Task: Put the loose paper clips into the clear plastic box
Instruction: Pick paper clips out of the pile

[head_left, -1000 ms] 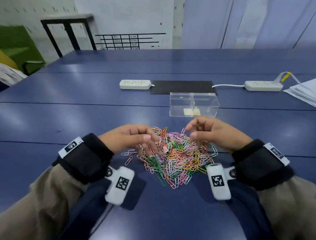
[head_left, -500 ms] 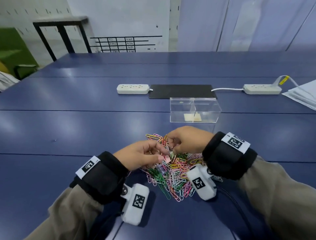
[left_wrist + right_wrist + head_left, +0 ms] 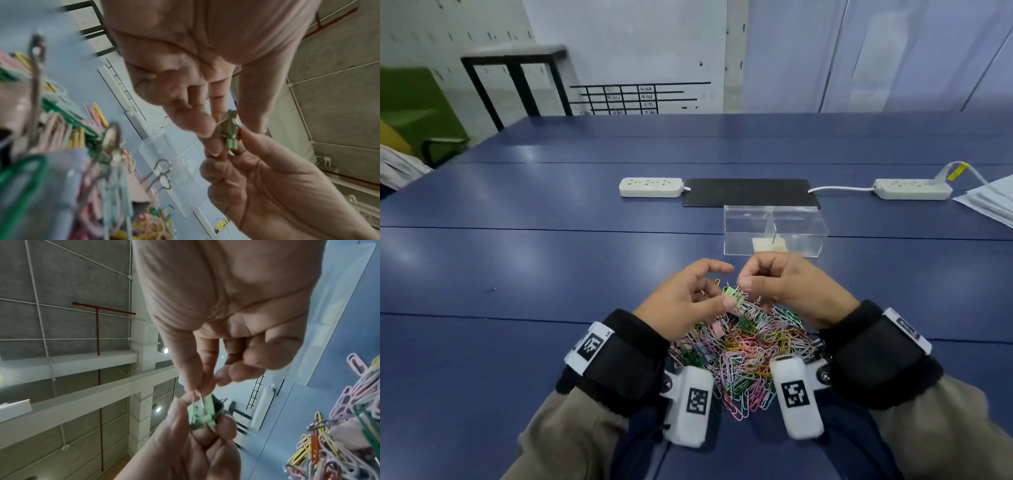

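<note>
A heap of coloured paper clips (image 3: 756, 346) lies on the blue table between my wrists, with some binder clips mixed in. Just above its far edge both hands meet on a small green binder clip (image 3: 732, 295). My left hand (image 3: 727, 287) pinches the clip's green body (image 3: 203, 416) between thumb and fingers. My right hand (image 3: 744, 280) pinches its thin wire handles (image 3: 197, 395) between thumb and forefinger. The clear plastic box (image 3: 739, 240) stands just beyond the hands, divided in two, with a pale label inside and no clips visible.
Behind the box lie a black mat (image 3: 750, 192) and two white power strips (image 3: 650, 187) (image 3: 912, 189). White papers (image 3: 993, 202) sit at the right edge. A black-framed table (image 3: 517, 65) and a green chair (image 3: 417, 113) stand beyond the far left corner.
Both hands came together from the sides of the heap, closed on the green binder clip and lifted it slightly above the heap's far edge.
</note>
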The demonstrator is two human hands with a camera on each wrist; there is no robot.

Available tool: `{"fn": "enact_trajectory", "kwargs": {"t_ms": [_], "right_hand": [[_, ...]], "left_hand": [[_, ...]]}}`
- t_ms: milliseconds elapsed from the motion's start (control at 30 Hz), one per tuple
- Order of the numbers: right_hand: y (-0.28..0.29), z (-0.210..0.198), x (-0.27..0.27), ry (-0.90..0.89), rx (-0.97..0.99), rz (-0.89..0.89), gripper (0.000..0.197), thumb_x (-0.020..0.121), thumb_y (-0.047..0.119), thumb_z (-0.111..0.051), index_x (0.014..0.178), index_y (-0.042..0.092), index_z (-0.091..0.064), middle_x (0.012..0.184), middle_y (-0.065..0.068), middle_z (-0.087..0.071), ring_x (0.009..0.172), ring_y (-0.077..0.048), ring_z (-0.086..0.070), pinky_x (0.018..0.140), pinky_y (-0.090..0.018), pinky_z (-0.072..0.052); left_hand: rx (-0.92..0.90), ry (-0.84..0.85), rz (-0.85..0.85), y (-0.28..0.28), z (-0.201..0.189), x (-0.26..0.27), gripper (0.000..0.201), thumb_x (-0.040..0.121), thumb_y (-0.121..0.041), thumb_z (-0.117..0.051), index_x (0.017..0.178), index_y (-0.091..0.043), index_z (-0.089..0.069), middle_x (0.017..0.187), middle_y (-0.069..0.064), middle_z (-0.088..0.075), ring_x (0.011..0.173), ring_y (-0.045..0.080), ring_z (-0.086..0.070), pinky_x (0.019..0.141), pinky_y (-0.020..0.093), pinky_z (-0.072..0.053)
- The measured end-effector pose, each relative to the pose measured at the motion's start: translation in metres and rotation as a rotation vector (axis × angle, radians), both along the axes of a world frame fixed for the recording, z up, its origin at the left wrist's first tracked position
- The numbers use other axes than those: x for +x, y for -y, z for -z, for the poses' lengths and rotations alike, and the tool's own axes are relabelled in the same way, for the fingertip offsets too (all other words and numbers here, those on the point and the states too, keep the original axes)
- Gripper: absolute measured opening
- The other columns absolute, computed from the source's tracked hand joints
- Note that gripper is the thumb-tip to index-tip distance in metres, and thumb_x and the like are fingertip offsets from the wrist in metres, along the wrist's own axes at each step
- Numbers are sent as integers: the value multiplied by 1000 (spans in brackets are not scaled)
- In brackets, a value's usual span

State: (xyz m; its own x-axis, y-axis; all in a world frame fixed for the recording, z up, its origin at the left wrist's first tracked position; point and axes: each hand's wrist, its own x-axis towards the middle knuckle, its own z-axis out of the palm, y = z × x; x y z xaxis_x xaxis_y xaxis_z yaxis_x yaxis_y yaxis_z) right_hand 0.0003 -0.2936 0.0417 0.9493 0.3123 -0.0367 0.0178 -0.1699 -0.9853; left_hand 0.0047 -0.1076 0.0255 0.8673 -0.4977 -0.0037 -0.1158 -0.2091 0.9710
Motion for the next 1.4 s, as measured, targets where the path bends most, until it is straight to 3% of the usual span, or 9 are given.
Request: {"fn": "enact_trajectory", "kwargs": {"t_ms": [133, 233, 367, 533, 767, 900, 1067, 1233, 1400], "right_hand": [[-7, -1, -1, 32, -20, -22, 12, 82, 8, -64, 71, 10, -60, 59, -1, -53, 50, -5, -47, 46, -19, -39], [-10, -1, -4, 46, -78, -51, 10, 83, 15, -64, 75, 10, -60, 62, -2, -54, 54, -9, -50, 48, -19, -42], [-15, -2, -11, 98, -332, -186, 7, 82, 22, -67, 85, 19, -63, 67, 8, -58, 59, -6, -50, 53, -17, -41], [-35, 6, -22, 94, -591, -356, 23, 80, 27, -69, 101, 27, -60, 68, 5, -55, 58, -7, -48, 63, -29, -44], [-51, 11, -24, 256, -724, -353, 15, 78, 25, -69, 91, 23, -63, 55, 9, -49, 50, -2, -46, 55, -15, -33], [-57, 18, -26, 318, -735, -360, 4, 77, 19, -65, 80, 22, -63, 58, 11, -52, 54, -1, -47, 57, -14, -35], [-38, 7, -15, 302, -692, -218, 13, 77, 10, -60, 73, 22, -60, 62, 11, -55, 56, -1, -50, 58, -15, -38], [-11, -3, -4, 123, -341, 4, 17, 81, -2, -58, 76, 14, -56, 63, -1, -64, 48, -8, -55, 42, -16, -39], [-10, 3, 0, 81, -263, 8, 18, 81, -4, -62, 77, 13, -56, 61, -4, -62, 55, -12, -62, 46, -21, -46]], "left_hand": [[-9, 80, -44, 0, -2, -1, 16, 83, -10, -62, 93, -22, -57, 60, -8, -53, 51, 10, -51, 59, 29, -47], [-8, 98, -110, -14, -1, 1, 13, 83, -5, -60, 80, -17, -58, 55, -9, -59, 50, 12, -50, 52, 21, -44], [-7, 34, -191, -48, -3, 10, 17, 85, -1, -57, 76, -15, -52, 51, -8, -62, 40, 2, -47, 39, 10, -35], [-56, -14, -261, -79, 6, 18, 2, 74, -20, -53, 74, -20, -55, 50, -7, -57, 39, 3, -44, 38, 12, -32], [-115, -64, -228, -70, 16, 17, 4, 75, -20, -53, 75, -20, -57, 51, -8, -56, 42, 4, -45, 41, 12, -35], [-145, -78, -192, -64, 16, 16, 1, 73, -18, -54, 74, -18, -55, 52, -8, -59, 42, 3, -48, 42, 13, -36], [-193, -77, -200, -63, 16, 16, 6, 71, -15, -57, 73, -17, -52, 54, -7, -60, 45, 6, -53, 43, 15, -39], [-252, -116, -186, -59, 18, 15, 13, 65, -16, -66, 69, -18, -54, 58, 4, -57, 46, 10, -57, 44, 16, -43], [-241, -127, -169, -53, 17, 12, 9, 69, -9, -58, 71, -13, -50, 69, 11, -58, 53, 9, -62, 48, 16, -47]]}}
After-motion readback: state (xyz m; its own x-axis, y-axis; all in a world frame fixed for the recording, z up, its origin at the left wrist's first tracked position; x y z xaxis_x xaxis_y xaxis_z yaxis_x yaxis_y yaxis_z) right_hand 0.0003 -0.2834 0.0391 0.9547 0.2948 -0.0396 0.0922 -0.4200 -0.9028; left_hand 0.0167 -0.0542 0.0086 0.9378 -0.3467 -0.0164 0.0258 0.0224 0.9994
